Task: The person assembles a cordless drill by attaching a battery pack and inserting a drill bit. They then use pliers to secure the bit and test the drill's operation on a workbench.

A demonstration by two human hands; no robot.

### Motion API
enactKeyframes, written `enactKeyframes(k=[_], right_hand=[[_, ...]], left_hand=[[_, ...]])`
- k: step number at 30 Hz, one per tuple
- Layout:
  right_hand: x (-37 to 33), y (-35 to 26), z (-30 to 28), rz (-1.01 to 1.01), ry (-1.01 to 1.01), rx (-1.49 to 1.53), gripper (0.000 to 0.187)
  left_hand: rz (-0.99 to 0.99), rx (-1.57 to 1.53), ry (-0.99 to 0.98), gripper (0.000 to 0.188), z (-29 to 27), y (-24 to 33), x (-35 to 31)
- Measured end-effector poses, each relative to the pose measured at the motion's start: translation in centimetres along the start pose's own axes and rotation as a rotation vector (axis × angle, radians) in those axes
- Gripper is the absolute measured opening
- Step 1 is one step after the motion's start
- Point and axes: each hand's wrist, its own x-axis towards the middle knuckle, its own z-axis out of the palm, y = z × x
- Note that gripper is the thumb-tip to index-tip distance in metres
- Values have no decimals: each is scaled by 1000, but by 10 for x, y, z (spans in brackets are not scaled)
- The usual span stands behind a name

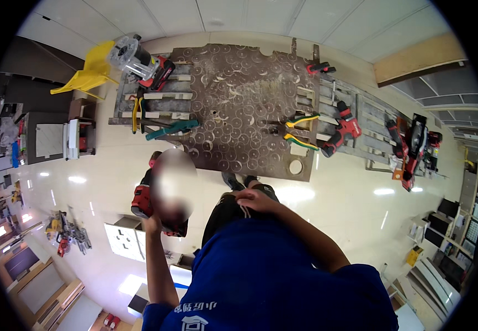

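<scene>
My left hand (152,223) is closed around a red-and-black cordless power tool (142,201), held up left of my body. A pale blurred patch hides much of the tool, so its exact kind does not show. At the front of my black shorts (222,212) lies my right hand (256,199), its fingers loosely laid beside the white drawstring. Ahead is a brown board (233,146) covered in ring marks. Pliers with yellow-and-green handles (303,119) rest on its right part, and a teal tool (171,129) overlaps its left edge.
Slatted grey supports (167,96) carry the board. On the left are a router with a clear base (139,60) and yellow-handled pliers (135,115). A red drill (346,129) and a red saw (413,146) lie right. A yellow chair (90,71) stands far left.
</scene>
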Motion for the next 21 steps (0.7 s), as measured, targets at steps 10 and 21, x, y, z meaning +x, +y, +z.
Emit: enactKeyframes(k=[10,21], right_hand=[[141,-63,92,56,251,1052,39],[160,-64,104,-66,507,1206,42]], left_hand=[[55,304,-128,22,-7,2,28],[289,516,-375,26,-7,46,44]])
